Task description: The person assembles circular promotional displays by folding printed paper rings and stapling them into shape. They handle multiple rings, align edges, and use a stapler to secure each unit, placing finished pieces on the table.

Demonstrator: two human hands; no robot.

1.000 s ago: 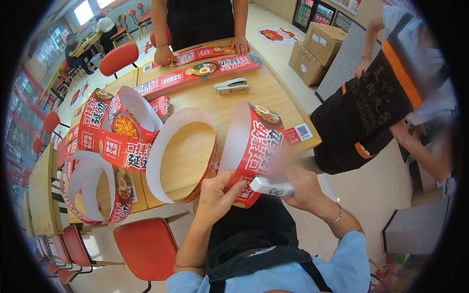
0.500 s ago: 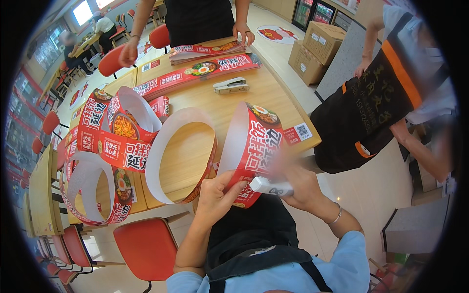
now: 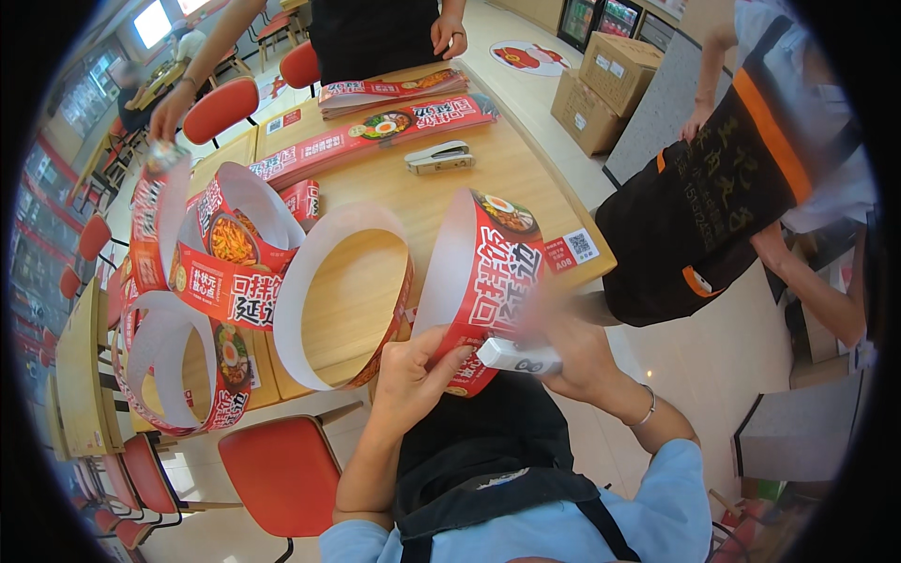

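My left hand (image 3: 411,372) pinches the lower end of a red printed paper band (image 3: 499,263), which curves up in a loop with its white inside showing on the left. My right hand (image 3: 584,361) is closed around a white stapler (image 3: 516,357) at the band's right lower edge; a blurred patch hides part of the fingers. Left of my left hand, a closed paper ring (image 3: 298,310) stands on the table. Further left are more red rings (image 3: 230,286), one (image 3: 178,361) at the table's near left edge.
A second stapler (image 3: 441,158) lies on the wooden table (image 3: 375,178). Behind it are stacked flat red strips (image 3: 375,131). One person in a black apron (image 3: 371,38) stands opposite, another (image 3: 704,216) at right. A red chair (image 3: 282,474) is near my left.
The person opposite has moved a hand left and now lifts a paper band at the far left; their other hand has left the strip stack. My hands stay almost in place.
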